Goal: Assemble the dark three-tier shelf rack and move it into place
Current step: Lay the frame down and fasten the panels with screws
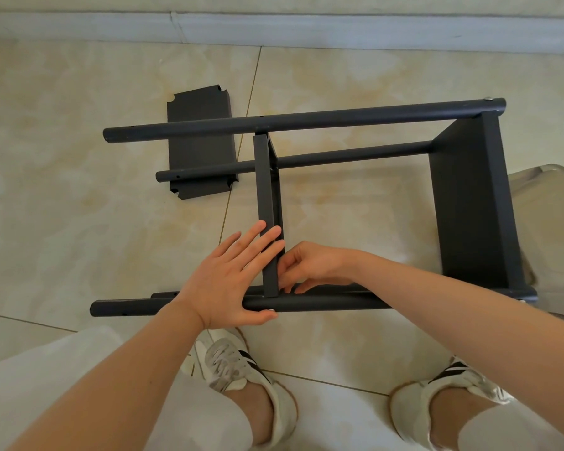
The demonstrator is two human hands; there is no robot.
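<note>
— White sneakers (232,366) and pale trouser legs (62,385) fill the bottom edge. Where's the rack?

— The rack (339,117) is just past the toes, lying on its side on the floor. It has four round matte dark tubes, an end shelf (472,206) fixed flat across the right, and a middle shelf (267,196) standing edge-on between them.

— Hands?

— The left hand (228,281) lies flat, fingers straight and spread, against the middle shelf. Its thumb runs along the near tube (323,304) beside a silver screw head (270,310). The right hand (310,268) curls its fingers at the shelf-and-tube joint; whether it pinches anything, I cannot tell.

— Around it?

— A loose panel (202,148) with notched corners lies flat under the far tubes' left ends. Glossy beige marbled tiles (79,222) run to a grey skirting board (274,30) beyond.
</note>
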